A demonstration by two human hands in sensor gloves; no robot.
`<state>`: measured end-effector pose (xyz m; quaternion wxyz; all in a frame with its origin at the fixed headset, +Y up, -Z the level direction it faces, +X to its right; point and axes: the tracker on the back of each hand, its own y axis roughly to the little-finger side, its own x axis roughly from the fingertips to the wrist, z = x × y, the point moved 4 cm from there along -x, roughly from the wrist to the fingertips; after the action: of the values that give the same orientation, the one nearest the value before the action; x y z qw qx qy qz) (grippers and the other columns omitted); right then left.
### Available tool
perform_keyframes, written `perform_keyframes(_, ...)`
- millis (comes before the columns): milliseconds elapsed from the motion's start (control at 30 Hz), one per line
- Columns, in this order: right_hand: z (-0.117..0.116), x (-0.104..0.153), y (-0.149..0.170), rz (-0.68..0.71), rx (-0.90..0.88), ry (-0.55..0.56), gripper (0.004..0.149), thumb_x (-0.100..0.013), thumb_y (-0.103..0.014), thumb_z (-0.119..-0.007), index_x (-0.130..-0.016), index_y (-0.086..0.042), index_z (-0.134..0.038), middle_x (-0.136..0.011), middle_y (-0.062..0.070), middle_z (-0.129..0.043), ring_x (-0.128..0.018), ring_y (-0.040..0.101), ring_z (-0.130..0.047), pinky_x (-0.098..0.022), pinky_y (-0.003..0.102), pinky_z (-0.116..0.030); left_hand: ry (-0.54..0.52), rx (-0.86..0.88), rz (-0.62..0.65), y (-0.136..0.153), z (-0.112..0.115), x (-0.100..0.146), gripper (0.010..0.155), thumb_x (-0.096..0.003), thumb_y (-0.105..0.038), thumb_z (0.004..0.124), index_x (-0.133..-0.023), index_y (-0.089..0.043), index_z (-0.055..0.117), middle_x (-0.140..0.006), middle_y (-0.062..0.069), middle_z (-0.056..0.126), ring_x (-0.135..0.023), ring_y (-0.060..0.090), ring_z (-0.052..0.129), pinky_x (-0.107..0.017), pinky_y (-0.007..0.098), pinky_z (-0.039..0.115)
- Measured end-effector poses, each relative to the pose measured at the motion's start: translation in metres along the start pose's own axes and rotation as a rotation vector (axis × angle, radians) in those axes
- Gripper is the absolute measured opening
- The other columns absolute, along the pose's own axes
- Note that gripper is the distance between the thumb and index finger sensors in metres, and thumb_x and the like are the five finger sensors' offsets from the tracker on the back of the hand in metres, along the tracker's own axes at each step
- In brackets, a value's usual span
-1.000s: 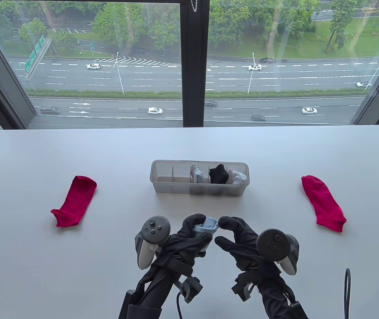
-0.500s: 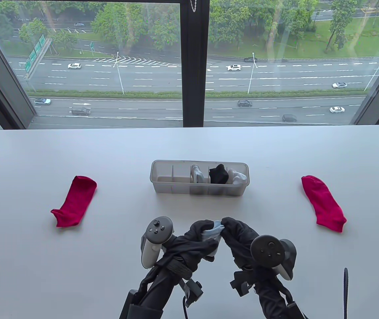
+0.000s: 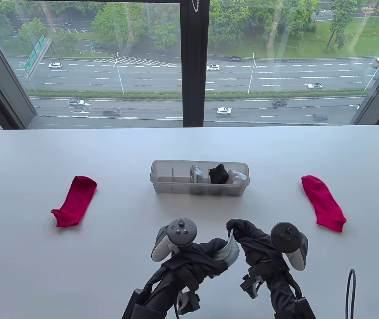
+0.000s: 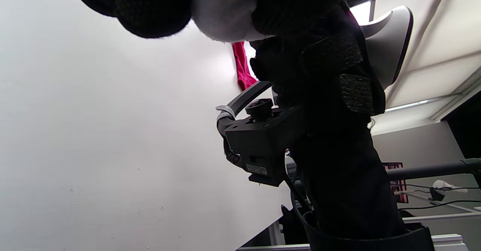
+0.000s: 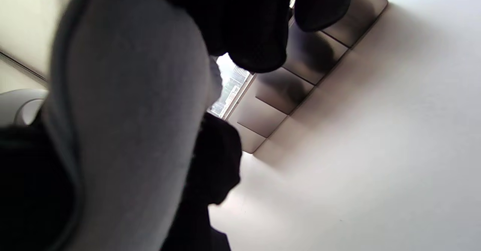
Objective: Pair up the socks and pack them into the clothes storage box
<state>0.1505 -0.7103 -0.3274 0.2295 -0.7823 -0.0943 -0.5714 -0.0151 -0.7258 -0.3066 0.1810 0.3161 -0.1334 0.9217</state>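
wide white tabletop (image 3: pixel 43 265) under a big window, carrying everything. at its middle, well beyond the hands, clear clothes storage box (image 3: pixel 163 186) set long side toward the person, split into a row of compartments: three on the right already filled with rolled pairs, pale grey, black, white; two on the left bare, so probably meant for what remains. nothing between hands and box, approach from the near side open.

two red socks flat on the tabletop, well apart: left red sock (image 3: pixel 74 201) far to the left, right red sock (image 3: pixel 323 203) far to the right, neither touched, not yet paired, likely the last pair to fetch.

near the bottom edge, both gloved hands close together just above the tabletop, working one light blue sock bundle (image 3: pixel 230 253) held between them. left hand (image 3: pixel 206 261) curled round the bundle's body, grip closed on it, seemingly steadying the roll. right hand (image 3: pixel 247 237) with fingers bent, pinching the upper edge of the fabric and drawing it up, seemingly to turn the cuff over and lock the pair. right wrist view filled by pale cloth close up; box dividers dim beyond.
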Motion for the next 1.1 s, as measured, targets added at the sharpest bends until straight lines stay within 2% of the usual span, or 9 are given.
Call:
perform_keyframes(67, -0.01, -0.002, -0.007, -0.001, -0.03, -0.061, 0.039, -0.053, -0.028, -0.064, -0.092, -0.029, -0.071, -0.084, 0.003, -0.082, -0.081, 0.03, -0.084, -0.072, 0.058, -0.06, -0.062, -0.068, -0.041, 0.0, -0.005, 0.004, 0.053, -0.0496, -0.022, 0.081, -0.097, -0.023, 0.056, -0.095, 0.027, 0.066, -0.056, 0.038, 0.089, -0.06, 0.064, 0.067)
perform_keyframes(167, -0.005, -0.001, 0.002, -0.066, -0.056, 0.013, 0.042, -0.057, -0.035, -0.065, -0.098, -0.028, -0.065, -0.097, 0.01, -0.076, -0.086, 0.036, -0.081, -0.071, 0.059, -0.061, -0.358, -0.197, 0.002, -0.007, -0.026, 0.016, 0.051, -0.0489, -0.023, 0.082, -0.095, -0.023, 0.06, -0.094, 0.026, 0.068, -0.057, 0.037, 0.09, -0.061, 0.064, 0.068)
perform_keyframes(300, -0.017, 0.004, 0.009, -0.132, -0.176, -0.125, 0.085, -0.046, -0.055, -0.073, -0.111, -0.007, -0.046, -0.101, 0.026, -0.072, -0.082, 0.045, -0.083, -0.064, 0.062, -0.066, -0.427, -0.213, 0.009, -0.01, -0.031, 0.02, 0.049, -0.0488, -0.023, 0.083, -0.091, -0.026, 0.057, -0.097, 0.022, 0.068, -0.062, 0.038, 0.09, -0.064, 0.064, 0.067)
perform_keyframes(500, -0.022, 0.0, 0.006, -0.091, -0.146, -0.123, 0.05, -0.057, -0.042, -0.075, -0.103, -0.03, -0.059, -0.102, 0.013, -0.075, -0.077, 0.028, -0.09, -0.063, 0.05, -0.076, -0.613, -0.016, 0.036, 0.0, -0.052, 0.036, 0.041, -0.0508, -0.024, 0.079, -0.086, -0.021, 0.059, -0.088, 0.02, 0.082, -0.069, 0.045, 0.095, -0.065, 0.065, 0.07)
perform_keyframes(667, -0.027, -0.002, 0.006, -0.105, -0.144, -0.098, 0.048, -0.057, -0.035, -0.075, -0.102, -0.033, -0.058, -0.105, 0.013, -0.072, -0.082, 0.028, -0.087, -0.065, 0.048, -0.075, -0.66, -0.009, -0.019, 0.009, -0.058, 0.043, 0.071, -0.0498, -0.028, 0.08, -0.104, -0.016, 0.035, -0.091, 0.016, 0.071, -0.072, 0.04, 0.094, -0.066, 0.063, 0.071)
perform_keyframes(767, -0.026, 0.001, 0.01, -0.117, -0.2, -0.07, 0.048, -0.058, -0.031, -0.077, -0.101, -0.037, -0.057, -0.106, 0.014, -0.071, -0.083, 0.03, -0.086, -0.066, 0.051, -0.074, -0.56, -0.095, -0.113, 0.016, -0.055, 0.039, 0.077, -0.0472, -0.042, 0.08, -0.105, -0.006, 0.045, -0.095, 0.026, 0.062, -0.082, 0.047, 0.077, -0.07, 0.069, 0.055)
perform_keyframes(833, -0.031, 0.0, 0.013, -0.136, -0.161, -0.096, 0.048, -0.057, -0.032, -0.078, -0.101, -0.034, -0.058, -0.105, 0.015, -0.073, -0.083, 0.032, -0.086, -0.065, 0.052, -0.074, -0.459, -0.202, -0.165, 0.02, -0.046, 0.033, 0.062, -0.0488, -0.042, 0.078, -0.099, -0.008, 0.065, -0.105, 0.026, 0.056, -0.098, 0.053, 0.059, -0.075, 0.07, 0.043)
perform_keyframes(967, -0.035, 0.0, 0.016, -0.175, 0.013, -0.087, 0.046, -0.053, -0.041, -0.078, -0.094, -0.026, -0.065, -0.096, 0.014, -0.083, -0.079, 0.033, -0.089, -0.062, 0.053, -0.075, -0.563, -0.198, -0.036, 0.004, -0.046, 0.033, 0.046, -0.0518, -0.019, 0.075, -0.097, -0.017, 0.064, -0.107, 0.02, 0.059, -0.102, 0.047, 0.062, -0.078, 0.064, 0.049)
perform_keyframes(1100, -0.032, 0.0, 0.015, -0.156, 0.026, -0.084, 0.042, -0.054, -0.037, -0.076, -0.093, -0.025, -0.07, -0.096, 0.013, -0.083, -0.079, 0.032, -0.089, -0.063, 0.053, -0.075, -0.583, -0.17, -0.032, 0.009, -0.052, 0.039, 0.042, -0.0499, -0.036, 0.077, -0.081, -0.008, 0.079, -0.077, 0.019, 0.089, -0.07, 0.039, 0.094, -0.064, 0.062, 0.07)
